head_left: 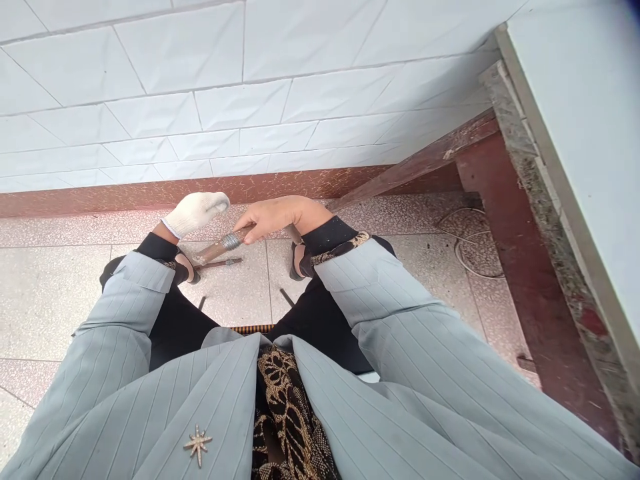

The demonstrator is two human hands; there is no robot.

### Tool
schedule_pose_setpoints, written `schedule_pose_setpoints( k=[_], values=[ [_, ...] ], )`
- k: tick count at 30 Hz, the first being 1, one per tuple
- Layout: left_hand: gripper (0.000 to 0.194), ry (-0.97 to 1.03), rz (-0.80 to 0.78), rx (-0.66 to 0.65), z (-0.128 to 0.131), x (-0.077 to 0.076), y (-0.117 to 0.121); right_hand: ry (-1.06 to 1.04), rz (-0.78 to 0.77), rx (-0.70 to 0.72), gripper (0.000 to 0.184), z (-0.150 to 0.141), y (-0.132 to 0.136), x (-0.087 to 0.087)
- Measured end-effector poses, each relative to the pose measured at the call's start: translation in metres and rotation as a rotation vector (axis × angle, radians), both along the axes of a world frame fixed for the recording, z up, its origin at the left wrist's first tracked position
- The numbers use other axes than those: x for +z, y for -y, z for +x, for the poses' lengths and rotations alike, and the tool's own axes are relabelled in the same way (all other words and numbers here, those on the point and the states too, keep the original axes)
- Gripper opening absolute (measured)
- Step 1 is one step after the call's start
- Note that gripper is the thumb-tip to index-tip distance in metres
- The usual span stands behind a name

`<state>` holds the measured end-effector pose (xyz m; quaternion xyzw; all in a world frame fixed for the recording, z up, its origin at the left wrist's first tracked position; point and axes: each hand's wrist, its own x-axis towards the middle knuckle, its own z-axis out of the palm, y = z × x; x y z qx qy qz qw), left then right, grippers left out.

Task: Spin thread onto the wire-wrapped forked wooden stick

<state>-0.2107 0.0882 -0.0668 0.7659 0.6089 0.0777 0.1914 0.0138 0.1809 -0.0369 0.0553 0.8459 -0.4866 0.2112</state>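
Observation:
My right hand (280, 215) is bare and closed round a wooden handle with a metal ferrule (224, 244), a tool whose working end I cannot make out. The handle slants down to the left between my knees. My left hand (196, 211) wears a white knit glove and hovers just left of the tool, fingers curled together and holding nothing that I can see. Both arms are in grey pinstriped sleeves. A thin metal rod (223, 263) lies on the floor under the handle.
I sit low over a speckled tiled floor (55, 280), facing a white tiled wall (240, 100) with a red-brown skirting. A wooden bench or counter edge (520, 220) runs along the right. A loop of wire (470, 247) lies on the floor beside it.

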Motion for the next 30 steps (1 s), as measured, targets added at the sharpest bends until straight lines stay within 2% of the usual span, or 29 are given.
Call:
schedule_pose_setpoints(
  k=[3, 7, 10, 12, 14, 17, 21, 24, 27, 29, 30],
  values=[
    [0.032, 0.098, -0.096, 0.026, 0.003, -0.014, 0.0, -0.098, 0.034, -0.161, 0.007, 0.009, -0.005, 0.009],
    [0.033, 0.201, -0.221, -0.038, 0.015, -0.03, 0.006, -0.194, 0.036, -0.55, 0.008, 0.017, -0.015, 0.009],
    [0.035, 0.279, -0.301, -0.137, 0.029, -0.031, 0.013, -0.182, 0.106, -0.792, 0.008, 0.014, -0.02, 0.001],
    [0.036, 0.316, -0.328, -0.167, 0.035, -0.026, 0.016, -0.11, 0.226, -0.846, 0.011, 0.01, -0.022, -0.004],
    [0.035, 0.337, -0.341, -0.187, 0.038, -0.021, 0.018, -0.023, 0.387, -0.786, 0.017, 0.007, -0.022, -0.007],
    [0.034, 0.349, -0.325, -0.194, 0.034, -0.013, 0.018, 0.101, 0.581, -0.598, 0.022, 0.004, -0.018, -0.01],
    [0.035, 0.33, -0.261, -0.183, 0.022, -0.009, 0.019, 0.215, 0.612, -0.298, 0.02, 0.003, -0.007, -0.013],
    [0.034, 0.246, -0.205, -0.185, 0.016, -0.008, 0.018, 0.269, 0.459, -0.117, 0.012, 0.002, 0.002, -0.015],
    [0.034, 0.168, -0.143, -0.123, 0.014, -0.011, 0.016, 0.251, 0.145, -0.001, 0.007, 0.005, 0.004, -0.008],
    [0.033, 0.171, -0.141, -0.085, 0.014, -0.015, 0.014, 0.126, 0.017, -0.017, 0.005, 0.013, 0.002, 0.0],
    [0.032, 0.192, -0.145, -0.064, 0.015, -0.017, 0.014, 0.032, 0.001, -0.088, 0.007, 0.017, -0.001, 0.005]
  ],
)
